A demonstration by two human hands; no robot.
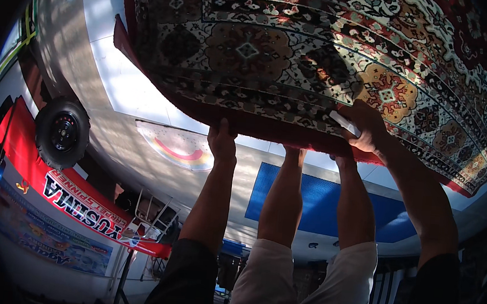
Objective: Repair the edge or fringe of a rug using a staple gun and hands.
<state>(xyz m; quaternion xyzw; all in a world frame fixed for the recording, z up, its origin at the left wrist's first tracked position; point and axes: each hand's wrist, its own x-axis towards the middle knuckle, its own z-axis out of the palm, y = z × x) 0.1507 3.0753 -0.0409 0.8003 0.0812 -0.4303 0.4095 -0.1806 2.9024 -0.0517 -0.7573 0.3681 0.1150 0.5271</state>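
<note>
A large patterned rug (246, 49) with a dark red border spreads across the top of the view, its near edge lifted off the floor. My left hand (221, 141) is closed on that red edge, the thumb on top and the other fingers hidden beneath. Farther right, my right hand (368, 127) is closed around a small white flat-sided object (344, 124), which lies against the rug's patterned face near the border. What kind of object it is I cannot make out. Sunlight stripes the rug around this hand.
My bare legs stand just below the rug's edge. A blue mat (313, 206) lies behind them, and a small mat with a rainbow (178, 146) is to the left. On the far left stands a long red machine (88, 197) with a black wheel (62, 132).
</note>
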